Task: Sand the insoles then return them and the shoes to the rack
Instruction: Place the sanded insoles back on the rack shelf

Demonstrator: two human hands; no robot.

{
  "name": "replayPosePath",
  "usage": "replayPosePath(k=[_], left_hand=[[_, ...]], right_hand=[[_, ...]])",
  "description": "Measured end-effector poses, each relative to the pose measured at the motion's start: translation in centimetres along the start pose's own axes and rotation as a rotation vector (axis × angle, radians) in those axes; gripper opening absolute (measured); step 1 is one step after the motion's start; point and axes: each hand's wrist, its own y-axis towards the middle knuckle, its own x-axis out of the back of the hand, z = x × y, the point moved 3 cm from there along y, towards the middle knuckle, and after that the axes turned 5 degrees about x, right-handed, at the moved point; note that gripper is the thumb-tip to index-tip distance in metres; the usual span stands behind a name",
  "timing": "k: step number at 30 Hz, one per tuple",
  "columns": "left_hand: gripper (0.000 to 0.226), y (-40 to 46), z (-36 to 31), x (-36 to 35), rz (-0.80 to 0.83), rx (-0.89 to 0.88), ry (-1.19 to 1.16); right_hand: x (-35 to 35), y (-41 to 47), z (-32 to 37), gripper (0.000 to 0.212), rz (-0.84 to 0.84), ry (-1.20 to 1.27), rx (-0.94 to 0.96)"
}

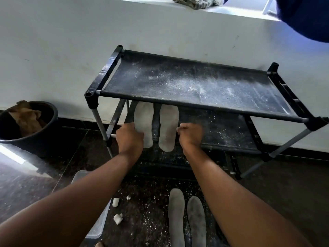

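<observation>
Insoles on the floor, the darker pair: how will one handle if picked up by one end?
Likely floppy: each dark insole is a thin flat sheet lying flush on the floor. Probably very light for its length. Its surface looks dusty with white grit around it, so a pinch may slip slightly.

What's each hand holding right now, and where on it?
Left hand grips the left light insole at its outer edge near the heel, on the rack's lower shelf. Right hand is curled beside the right light insole; contact cannot be told.
</observation>
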Motion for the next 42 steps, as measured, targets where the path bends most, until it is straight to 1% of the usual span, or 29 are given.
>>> replayPosePath(k=[1,2,3,4,6,9,11,13,16,19,21,22,25,28,31,34,36,39,42], left_hand=[[0.008,-0.2,-0.1,0.0,-0.009,-0.012,0.003],[0.006,-0.5,-0.2,0.0,-0.02,-0.022,0.006],[0.007,-0.7,-0.2,0.1,-0.043,-0.041,0.017],[0.01,-1.1,-0.2,0.2,-0.074,-0.072,0.028],[0.014,-2.5,0.0,0.4,-0.141,-0.173,0.041],[0.02,-6.7,1.0,0.2,-0.183,-0.289,-0.067],[0.014,-10.4,1.8,-0.5,-0.175,-0.32,-0.12],[0.011,-13.7,3.8,-2.3,-0.099,-0.25,-0.118],[0.026,-16.5,7.3,-6.1,0.104,-0.001,-0.071],[0.037,-18.6,10.2,-9.6,0.292,0.214,0.035],[0.037,-19.7,12.2,-12.1,0.386,0.334,0.063],[0.033,-20.1,13.5,-13.4,0.418,0.383,0.073],[0.02,-20.7,16.6,-16.5,0.447,0.491,0.115],[0.026,-20.6,19.1,-19.0,0.481,0.553,0.172],[0.033,-20.3,20.9,-21.1,0.499,0.562,0.252],[0.031,-20.7,22.3,-23.0,0.484,0.634,0.348],[0.03,-21.2,23.2,-24.1,0.476,0.696,0.408],[0.033,-22.6,24.5,-25.1,0.492,0.763,0.42],[0.033,-23.6,24.7,-25.8,0.457,0.788,0.413]], right_hand=[[0.1,-0.3,-0.1,0.005,-0.008,-0.009,0.024],[0.4,-0.7,-0.1,0.009,-0.021,-0.011,0.035],[0.7,-1.1,0.0,0.014,-0.03,-0.008,0.044],[1.1,-1.7,0.1,0.012,-0.033,0.002,0.053],[1.9,-3.4,0.1,0.015,-0.059,0.045,0.098],[3.1,-6.6,-0.9,0.012,-0.184,0.067,0.192],[3.9,-8.6,-2.6,0.01,-0.255,0.062,0.183],[4.5,-10.4,-5.4,0.013,-0.241,0.029,0.116],[5.5,-12.4,-10.5,0.018,-0.187,-0.031,-0.036],[6.7,-14.2,-15.9,0.022,-0.107,-0.168,-0.163],[7.2,-15.1,-20.0,0.023,-0.058,-0.244,-0.258],[7.3,-15.5,-22.2,0.023,-0.049,-0.264,-0.308],[7.2,-16.6,-27.4,0.024,-0.031,-0.313,-0.426],[7.0,-17.5,-30.9,0.025,-0.002,-0.334,-0.51],[6.8,-18.1,-33.6,0.025,0.035,-0.35,-0.586],[6.4,-18.4,-36.0,0.02,0.05,-0.325,-0.668],[6.0,-18.8,-37.4,0.027,0.061,-0.336,-0.718],[5.0,-19.6,-39.1,0.037,0.073,-0.367,-0.737],[4.3,-19.6,-39.9,0.034,0.071,-0.437,-0.732]])
